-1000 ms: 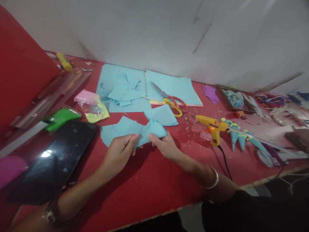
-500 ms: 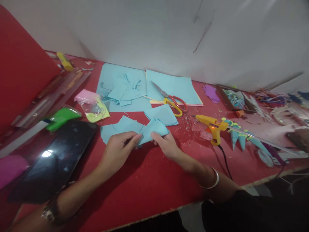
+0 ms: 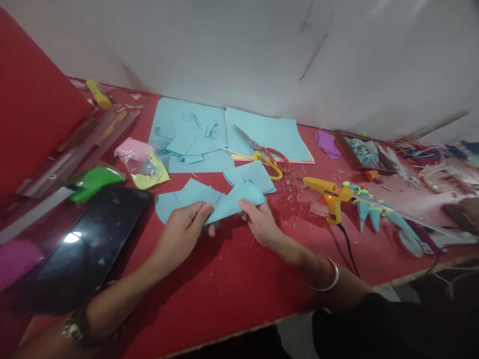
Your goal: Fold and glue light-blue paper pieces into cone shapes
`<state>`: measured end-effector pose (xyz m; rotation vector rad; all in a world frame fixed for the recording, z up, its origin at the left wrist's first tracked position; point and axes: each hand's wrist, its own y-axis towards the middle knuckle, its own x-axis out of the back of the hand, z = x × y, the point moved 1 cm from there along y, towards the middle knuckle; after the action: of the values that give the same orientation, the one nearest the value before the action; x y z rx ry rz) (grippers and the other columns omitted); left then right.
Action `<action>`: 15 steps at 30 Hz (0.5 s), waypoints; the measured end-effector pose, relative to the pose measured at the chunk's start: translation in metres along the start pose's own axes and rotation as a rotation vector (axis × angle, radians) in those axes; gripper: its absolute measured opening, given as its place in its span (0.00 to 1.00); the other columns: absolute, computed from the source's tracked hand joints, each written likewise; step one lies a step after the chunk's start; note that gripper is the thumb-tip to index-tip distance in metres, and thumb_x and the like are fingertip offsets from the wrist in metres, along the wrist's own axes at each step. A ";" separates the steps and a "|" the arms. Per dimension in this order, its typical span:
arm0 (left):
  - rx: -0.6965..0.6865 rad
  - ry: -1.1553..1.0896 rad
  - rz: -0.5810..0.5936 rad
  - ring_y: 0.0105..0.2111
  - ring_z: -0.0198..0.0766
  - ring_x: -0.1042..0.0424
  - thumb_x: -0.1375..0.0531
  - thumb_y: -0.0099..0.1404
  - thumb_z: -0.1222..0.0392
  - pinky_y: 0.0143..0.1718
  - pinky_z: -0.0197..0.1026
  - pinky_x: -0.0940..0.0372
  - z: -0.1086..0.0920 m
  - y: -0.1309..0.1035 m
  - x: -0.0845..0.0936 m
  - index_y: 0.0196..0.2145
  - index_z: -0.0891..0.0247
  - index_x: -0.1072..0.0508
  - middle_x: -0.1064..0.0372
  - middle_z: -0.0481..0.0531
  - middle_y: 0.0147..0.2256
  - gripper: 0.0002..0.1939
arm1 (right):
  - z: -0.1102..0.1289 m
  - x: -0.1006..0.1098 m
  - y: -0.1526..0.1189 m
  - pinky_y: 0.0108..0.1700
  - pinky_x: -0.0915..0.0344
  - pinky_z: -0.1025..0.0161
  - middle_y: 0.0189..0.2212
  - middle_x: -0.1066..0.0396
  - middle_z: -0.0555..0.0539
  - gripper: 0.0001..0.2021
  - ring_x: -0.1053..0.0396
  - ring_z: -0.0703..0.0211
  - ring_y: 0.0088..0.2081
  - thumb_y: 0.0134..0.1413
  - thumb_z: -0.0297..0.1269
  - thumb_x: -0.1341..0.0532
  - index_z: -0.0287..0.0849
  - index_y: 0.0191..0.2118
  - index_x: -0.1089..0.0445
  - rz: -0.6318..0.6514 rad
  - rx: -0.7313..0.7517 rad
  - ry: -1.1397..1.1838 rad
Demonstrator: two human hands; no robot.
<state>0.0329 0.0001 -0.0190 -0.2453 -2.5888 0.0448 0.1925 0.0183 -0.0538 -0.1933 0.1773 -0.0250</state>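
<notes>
Between my hands is a light-blue piece of paper (image 3: 232,202), curled over at its right end. My left hand (image 3: 187,222) pinches its left tip between thumb and fingers. At the curled right end, my right hand (image 3: 260,219) is closed with the thumb on top; its other fingers are partly hidden. Cut light-blue paper pieces (image 3: 190,193) lie on the red table (image 3: 224,279) just behind my left hand. More blue pieces (image 3: 256,174) lie behind the held one, touched by the handles of the scissors (image 3: 262,152).
A yellow glue gun (image 3: 329,192) with a lit orange light and a cord stands to the right. Blue paper cones (image 3: 374,217) with yellow trim lie beyond it. A black phone-like slab (image 3: 97,239) is at left. Blue sheets (image 3: 265,127) and a scrap box (image 3: 366,154) line the wall.
My hands have moved apart a little, the left one leftward and the right one rightward. The blue paper between them now shows as a longer, more stretched-out, curled shape.
</notes>
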 end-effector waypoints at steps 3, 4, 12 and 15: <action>0.054 -0.040 -0.061 0.20 0.33 0.39 0.53 0.62 0.53 0.26 0.34 0.42 0.000 0.004 0.004 0.18 0.60 0.34 0.36 0.44 0.16 0.19 | 0.001 0.004 0.004 0.22 0.45 0.68 0.12 0.44 0.57 0.13 0.46 0.70 0.17 0.36 0.41 0.38 0.43 0.17 0.43 -0.062 0.002 0.058; 0.060 -0.052 -0.074 0.20 0.33 0.38 0.52 0.61 0.53 0.26 0.34 0.41 0.000 0.005 0.004 0.19 0.60 0.34 0.35 0.44 0.16 0.17 | 0.001 0.005 0.005 0.23 0.45 0.68 0.12 0.44 0.57 0.13 0.45 0.70 0.17 0.36 0.41 0.38 0.43 0.17 0.43 -0.047 0.008 0.061; 0.052 -0.141 -0.107 0.18 0.29 0.41 0.43 0.55 0.54 0.21 0.33 0.45 0.001 0.003 0.004 0.17 0.61 0.34 0.36 0.43 0.16 0.12 | -0.001 0.007 0.006 0.23 0.44 0.67 0.13 0.43 0.57 0.12 0.44 0.69 0.17 0.37 0.42 0.38 0.43 0.18 0.42 -0.021 -0.008 0.044; 0.057 -0.105 -0.140 0.17 0.29 0.43 0.43 0.55 0.53 0.20 0.33 0.46 0.001 0.003 0.006 0.15 0.61 0.37 0.39 0.43 0.15 0.15 | -0.002 0.007 0.006 0.23 0.45 0.68 0.13 0.43 0.57 0.12 0.44 0.69 0.18 0.38 0.42 0.39 0.43 0.18 0.41 -0.017 -0.001 0.050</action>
<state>0.0278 0.0037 -0.0174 -0.0410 -2.6976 0.0832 0.1990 0.0240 -0.0581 -0.1957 0.2252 -0.0463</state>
